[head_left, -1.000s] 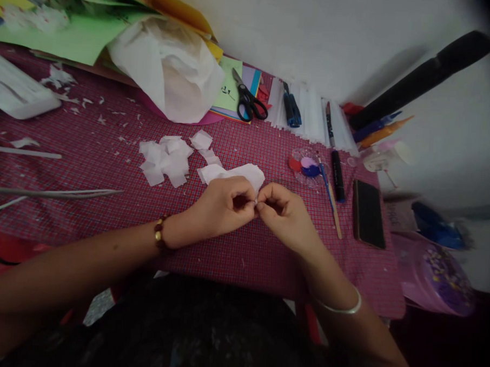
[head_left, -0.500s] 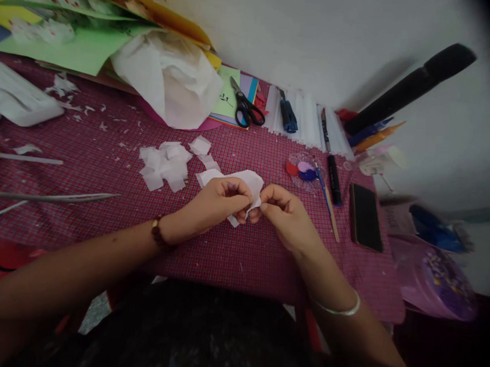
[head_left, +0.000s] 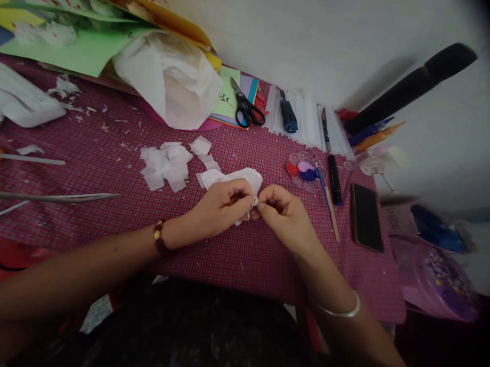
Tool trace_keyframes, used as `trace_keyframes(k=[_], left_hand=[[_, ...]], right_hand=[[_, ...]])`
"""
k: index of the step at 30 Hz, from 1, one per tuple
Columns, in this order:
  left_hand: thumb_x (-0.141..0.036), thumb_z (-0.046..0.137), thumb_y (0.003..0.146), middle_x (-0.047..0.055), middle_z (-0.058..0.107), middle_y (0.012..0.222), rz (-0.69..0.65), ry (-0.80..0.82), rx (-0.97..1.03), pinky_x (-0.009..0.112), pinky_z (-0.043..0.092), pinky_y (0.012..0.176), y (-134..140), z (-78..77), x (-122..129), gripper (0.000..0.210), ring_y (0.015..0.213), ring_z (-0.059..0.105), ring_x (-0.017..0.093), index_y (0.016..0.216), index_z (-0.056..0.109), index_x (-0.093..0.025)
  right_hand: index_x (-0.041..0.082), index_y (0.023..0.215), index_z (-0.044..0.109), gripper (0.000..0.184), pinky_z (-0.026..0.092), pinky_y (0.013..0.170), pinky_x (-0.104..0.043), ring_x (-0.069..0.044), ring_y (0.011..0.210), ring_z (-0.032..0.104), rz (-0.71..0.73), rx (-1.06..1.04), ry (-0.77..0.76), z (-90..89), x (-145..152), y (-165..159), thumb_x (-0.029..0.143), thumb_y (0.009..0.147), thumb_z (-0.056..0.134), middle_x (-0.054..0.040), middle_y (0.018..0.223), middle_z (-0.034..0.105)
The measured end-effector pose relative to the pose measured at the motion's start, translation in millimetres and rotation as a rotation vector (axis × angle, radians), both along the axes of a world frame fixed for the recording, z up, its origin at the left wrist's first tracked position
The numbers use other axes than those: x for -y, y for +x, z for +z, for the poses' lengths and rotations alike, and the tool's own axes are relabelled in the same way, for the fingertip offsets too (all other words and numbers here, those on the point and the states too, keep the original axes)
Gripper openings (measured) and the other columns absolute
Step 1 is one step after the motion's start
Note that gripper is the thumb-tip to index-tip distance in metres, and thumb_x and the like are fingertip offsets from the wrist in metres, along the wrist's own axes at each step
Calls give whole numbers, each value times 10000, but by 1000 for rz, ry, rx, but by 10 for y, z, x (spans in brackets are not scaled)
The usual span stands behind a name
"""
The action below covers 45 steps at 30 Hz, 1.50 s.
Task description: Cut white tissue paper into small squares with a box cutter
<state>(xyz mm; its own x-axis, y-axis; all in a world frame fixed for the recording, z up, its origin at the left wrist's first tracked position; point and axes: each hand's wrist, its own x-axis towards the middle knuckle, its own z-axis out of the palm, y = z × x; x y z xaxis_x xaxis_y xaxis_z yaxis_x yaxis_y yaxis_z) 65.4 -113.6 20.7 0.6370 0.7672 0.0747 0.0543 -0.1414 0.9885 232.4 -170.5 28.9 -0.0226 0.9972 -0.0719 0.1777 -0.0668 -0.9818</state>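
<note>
Between the fingertips of my left hand [head_left: 228, 204] and my right hand [head_left: 282, 209] is a small crumpled piece of white paper [head_left: 254, 202]. Both hands pinch it, thumbs against fingers, and my fingers hide part of it. Just behind them a larger white paper piece [head_left: 247, 177] lies on the checked cloth. More small white paper squares [head_left: 167, 164] are heaped to the left of it, some overlapping.
Black-handled scissors [head_left: 248, 110] rest on coloured paper at the back, near a blue cutter [head_left: 287, 115]. Right of my hands lie a paint palette [head_left: 306, 170], a paintbrush [head_left: 329, 209], a black marker [head_left: 334, 179] and a phone [head_left: 366, 216]. Crumpled white paper [head_left: 172, 83] stands behind.
The paper between my fingertips has become more bunched, with less of it sticking out. My hands have stayed nearly in the same place.
</note>
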Motion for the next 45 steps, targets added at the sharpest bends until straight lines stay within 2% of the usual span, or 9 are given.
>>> trace_keyframes(k=[4,7,10,16,22,26,33,40,45], left_hand=[[-198,551,836,-32,569,607,71,63,12,192,426,515,-41,73,-57,148,549,517,71,690,554,-176],[-196,573,821,-42,551,575,96,24,37,183,407,497,-42,134,-86,163,523,490,62,660,550,-175],[-198,593,810,-54,531,531,62,-65,31,169,372,468,-17,159,-75,154,483,448,49,659,592,-168],[-225,619,805,-56,541,530,-1,-201,60,160,364,452,16,101,-30,140,468,446,42,679,632,-165],[-250,629,818,-29,618,587,-1,-196,51,165,374,463,7,59,-28,150,500,482,51,699,665,-166],[-256,638,792,-17,637,608,25,-188,51,180,411,501,18,36,-24,145,537,523,64,682,655,-164],[-192,609,760,-26,627,588,69,-220,96,179,431,508,23,48,-25,111,539,539,62,652,616,-167],[-235,678,757,-44,569,569,61,-271,103,174,378,459,32,1,-11,109,494,480,50,694,625,-162],[-242,668,761,-36,574,569,80,-128,117,183,386,486,54,-44,-1,131,519,489,60,663,636,-161]], right_hand=[[230,756,548,63,480,680,-320,-130,677,592,-19,-55,1,23,-8,29,232,786,603,23,703,637],[233,761,547,81,489,690,-327,-133,676,594,-34,-72,12,48,-14,42,256,803,613,19,710,641],[236,798,550,121,492,696,-324,-137,706,592,0,-61,28,67,-13,31,314,816,641,16,743,631],[234,818,545,272,470,658,-292,-129,714,563,-9,-16,48,70,9,-11,374,761,771,27,775,598],[224,788,591,119,449,656,-305,-134,687,572,-85,195,190,100,48,-19,302,869,630,15,733,621],[229,756,582,90,449,664,-317,-140,678,574,-135,307,232,103,58,-31,237,844,591,15,713,629],[232,752,576,99,471,660,-319,-139,673,596,-139,126,139,86,48,-19,263,845,595,8,719,651],[225,844,642,77,489,671,-314,-143,717,622,-122,126,128,96,64,-42,277,815,690,-1,787,690],[225,813,628,108,468,644,-296,-132,695,595,-151,147,162,56,65,-37,291,817,713,12,760,658]])
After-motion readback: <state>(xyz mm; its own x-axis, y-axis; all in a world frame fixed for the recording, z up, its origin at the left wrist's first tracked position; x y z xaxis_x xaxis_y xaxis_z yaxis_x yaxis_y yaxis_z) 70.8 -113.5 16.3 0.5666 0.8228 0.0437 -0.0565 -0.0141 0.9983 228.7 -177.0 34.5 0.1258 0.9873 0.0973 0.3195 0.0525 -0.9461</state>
